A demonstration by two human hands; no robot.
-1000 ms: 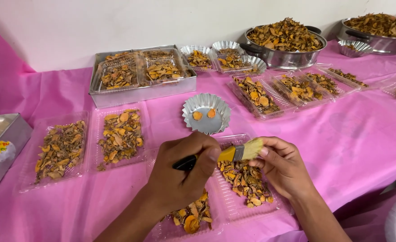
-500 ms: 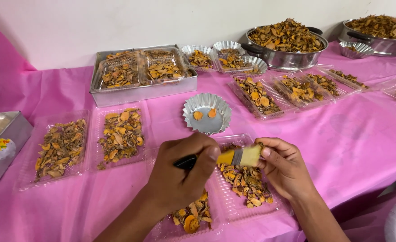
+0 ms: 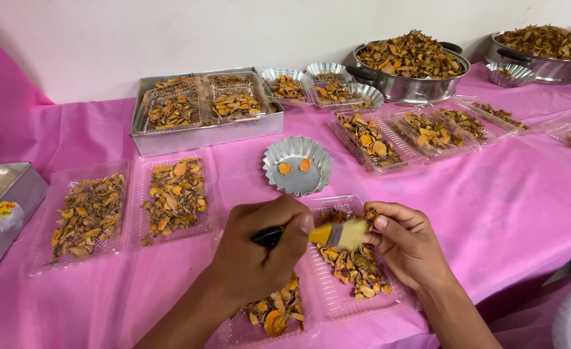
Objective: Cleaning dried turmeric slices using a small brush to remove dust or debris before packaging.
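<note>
Left hand (image 3: 259, 258) grip clamped on brush (image 3: 321, 234), long axis left-right, bristles pointing right. Right hand (image 3: 411, 244) fingertips closed at bristles, over near clear tray (image 3: 389, 298) of dried slices (image 3: 356, 268) on pink worktop (image 3: 505, 200).

Two bare forearms reach up into view from the bottom edge, angled toward each other so that the hands meet near the middle. The left hand (image 3: 259, 255) comes in from the lower left, seen from its back, with the fingers curled into a loose fist and the thumb pressed forward along the top toward the right hand. The right hand (image 3: 409, 242) comes in from the lower right, its wrist bent slightly, palm turned to the left. Its fingers are partly curled, with thumb and fingertips (image 3: 380, 223) pinched together and pointing at the left hand. The two hands are close, nearly touching.
</note>
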